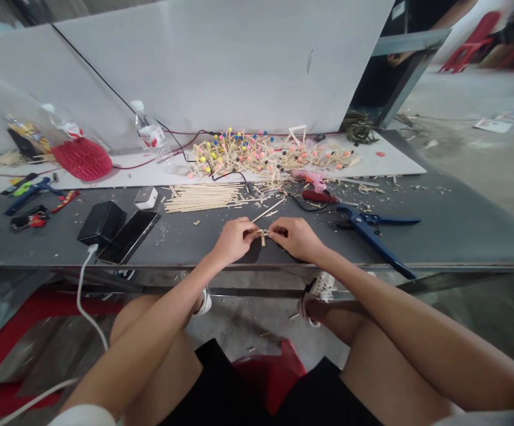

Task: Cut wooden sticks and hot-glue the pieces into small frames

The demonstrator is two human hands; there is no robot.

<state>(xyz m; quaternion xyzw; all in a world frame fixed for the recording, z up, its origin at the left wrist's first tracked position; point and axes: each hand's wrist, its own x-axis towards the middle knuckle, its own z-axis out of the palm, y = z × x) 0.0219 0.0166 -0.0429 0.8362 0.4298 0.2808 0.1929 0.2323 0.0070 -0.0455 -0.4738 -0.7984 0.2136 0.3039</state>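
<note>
My left hand [235,238] and my right hand [296,238] meet near the table's front edge, both with fingers pinched. Between them is a small piece made of short wooden sticks [263,238], each hand gripping one side of it. One short stick of the piece points down toward me. Just beyond my fingers a longer thin stick [268,210] lies aslant on the dark tabletop. Behind my left hand is a row of loose wooden sticks [204,197]. A pink glue gun [311,179] and a red-handled screwdriver [320,196] lie past my right hand.
Blue cutters [375,234] lie at right. A phone [129,236], black power brick [101,222] and white adapter [145,198] are at left. At the back are stick models with coloured balls [239,154], bottles [149,127] and a red brush [82,158]. Another person's hand [401,58] shows beyond the board.
</note>
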